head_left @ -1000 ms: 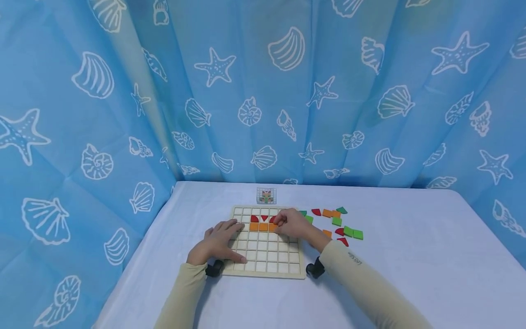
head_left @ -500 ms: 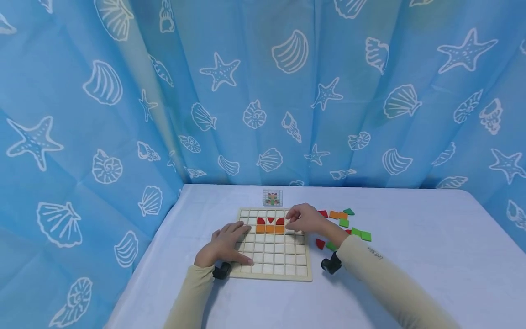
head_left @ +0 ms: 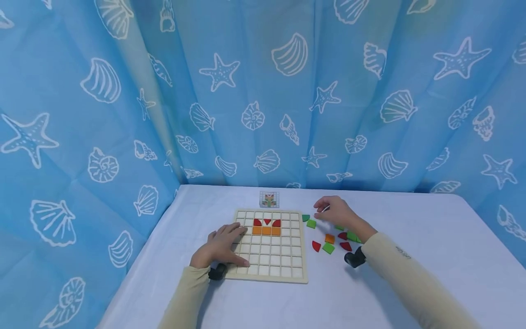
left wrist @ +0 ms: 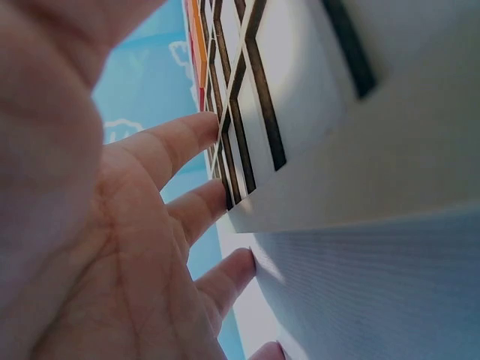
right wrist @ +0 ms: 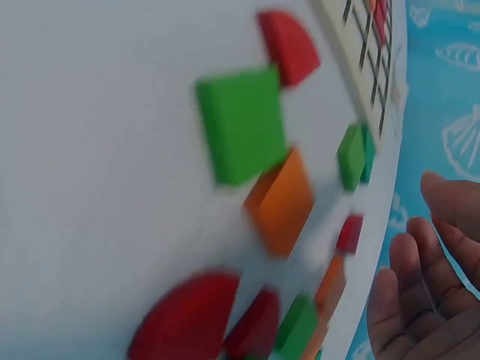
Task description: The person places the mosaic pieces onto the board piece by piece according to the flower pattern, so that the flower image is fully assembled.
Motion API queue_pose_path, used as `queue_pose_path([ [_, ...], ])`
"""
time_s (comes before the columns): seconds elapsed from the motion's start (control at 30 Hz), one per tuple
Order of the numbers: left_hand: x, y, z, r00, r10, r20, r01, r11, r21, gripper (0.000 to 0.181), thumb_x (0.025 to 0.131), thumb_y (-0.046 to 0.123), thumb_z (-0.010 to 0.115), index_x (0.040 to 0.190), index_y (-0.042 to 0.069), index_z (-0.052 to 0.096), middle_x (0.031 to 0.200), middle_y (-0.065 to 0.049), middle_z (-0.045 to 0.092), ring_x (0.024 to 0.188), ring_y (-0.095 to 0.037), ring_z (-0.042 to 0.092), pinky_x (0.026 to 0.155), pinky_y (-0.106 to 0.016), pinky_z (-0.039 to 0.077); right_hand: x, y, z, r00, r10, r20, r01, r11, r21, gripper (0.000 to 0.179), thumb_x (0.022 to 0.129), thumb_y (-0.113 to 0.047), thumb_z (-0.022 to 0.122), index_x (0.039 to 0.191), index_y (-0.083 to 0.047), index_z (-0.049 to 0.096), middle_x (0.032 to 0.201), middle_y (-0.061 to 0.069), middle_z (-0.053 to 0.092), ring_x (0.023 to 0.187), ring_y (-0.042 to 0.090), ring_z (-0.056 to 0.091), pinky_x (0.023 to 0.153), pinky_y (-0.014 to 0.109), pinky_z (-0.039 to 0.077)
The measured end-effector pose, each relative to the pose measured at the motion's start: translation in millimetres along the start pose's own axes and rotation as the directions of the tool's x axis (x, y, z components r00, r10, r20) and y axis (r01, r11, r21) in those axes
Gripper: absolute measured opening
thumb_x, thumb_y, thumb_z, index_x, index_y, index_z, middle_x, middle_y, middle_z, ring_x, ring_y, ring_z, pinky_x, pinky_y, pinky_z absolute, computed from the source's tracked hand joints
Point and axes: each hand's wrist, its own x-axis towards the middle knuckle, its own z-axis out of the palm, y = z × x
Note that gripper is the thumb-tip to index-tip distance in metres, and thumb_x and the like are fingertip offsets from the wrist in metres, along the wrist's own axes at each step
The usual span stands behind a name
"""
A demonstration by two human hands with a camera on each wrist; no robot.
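Note:
My left hand [head_left: 222, 245] rests with spread fingers on the left side of a wooden grid board [head_left: 267, 278]; in the left wrist view two fingertips [left wrist: 204, 129] touch its edge. Set in the board are a row of orange squares [head_left: 266, 230] and, above them, two red quarter-circles [head_left: 276, 223] with a red triangle [head_left: 267, 222] between. Right of the board, my right hand [head_left: 336, 213] hovers over loose pieces, fingers loosely bent and nothing visible in them. Nearby lie a green square [right wrist: 241, 124], an orange square [right wrist: 283, 202] and a red quarter-circle [right wrist: 289, 46].
A small picture card [head_left: 269, 199] with a coloured grid pattern lies behind the board. More green and red pieces [head_left: 345, 246] lie under my right wrist, partly hidden. A white cloth covers the table [head_left: 411, 256]; a blue shell-print curtain [head_left: 246, 91] hangs behind and at left.
My right hand has left the board's orange row and moved right, over the loose pieces. The third orange square and right red quarter-circle are now uncovered. My left hand keeps its place.

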Motion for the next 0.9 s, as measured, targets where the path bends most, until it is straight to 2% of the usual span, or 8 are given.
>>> queue_pose_path([
  [0.23, 1.5, 2.6, -1.5, 1.000, -0.006, -0.018, 0.006, 1.000, 0.000, 0.102, 0.067, 0.056, 0.086, 0.150, 0.020, 0.040, 0.160, -0.010, 0.031, 0.147, -0.037, 0.025, 0.113, -0.069, 0.020, -3.4, 22, -18, 0.998, 0.043, -0.039, -0.044, 0.999, -0.019, 0.034, 0.087, -0.022, 0.075, 0.116, -0.007, 0.067, 0.112, 0.013, 0.065, 0.102, 0.028, 0.059, 0.081, 0.035, 0.058],
  [0.47, 0.4, 0.9, 4.7, 1.000, -0.022, -0.012, 0.022, 1.000, 0.012, 0.103, 0.064, 0.058, 0.087, 0.149, 0.023, 0.042, 0.159, -0.008, 0.033, 0.146, -0.034, 0.027, 0.113, -0.067, 0.021, -9.6, 37, -12, 0.994, 0.105, -0.015, -0.106, 0.994, -0.037, 0.036, 0.083, -0.020, 0.079, 0.114, -0.007, 0.067, 0.114, 0.015, 0.065, 0.104, 0.030, 0.060, 0.082, 0.037, 0.058],
  [0.7, -1.7, 1.3, 7.6, 1.000, -0.028, -0.001, 0.028, 1.000, 0.008, 0.103, 0.064, 0.059, 0.086, 0.150, 0.023, 0.041, 0.159, -0.007, 0.032, 0.147, -0.034, 0.026, 0.114, -0.066, 0.021, -10.2, 39, -6, 0.993, 0.119, -0.008, -0.119, 0.989, -0.083, 0.040, 0.081, -0.019, 0.081, 0.116, -0.007, 0.066, 0.113, 0.014, 0.064, 0.102, 0.029, 0.058, 0.080, 0.036, 0.059],
  [0.9, 0.4, -0.1, 3.9, 1.000, -0.026, -0.004, 0.026, 1.000, 0.012, 0.103, 0.065, 0.059, 0.086, 0.150, 0.024, 0.040, 0.160, -0.007, 0.031, 0.147, -0.033, 0.026, 0.114, -0.066, 0.020, -5.3, 34, -4, 0.993, 0.117, -0.017, -0.118, 0.988, -0.101, 0.040, 0.082, -0.018, 0.080, 0.117, -0.006, 0.066, 0.113, 0.014, 0.064, 0.099, 0.027, 0.059, 0.078, 0.036, 0.059],
])
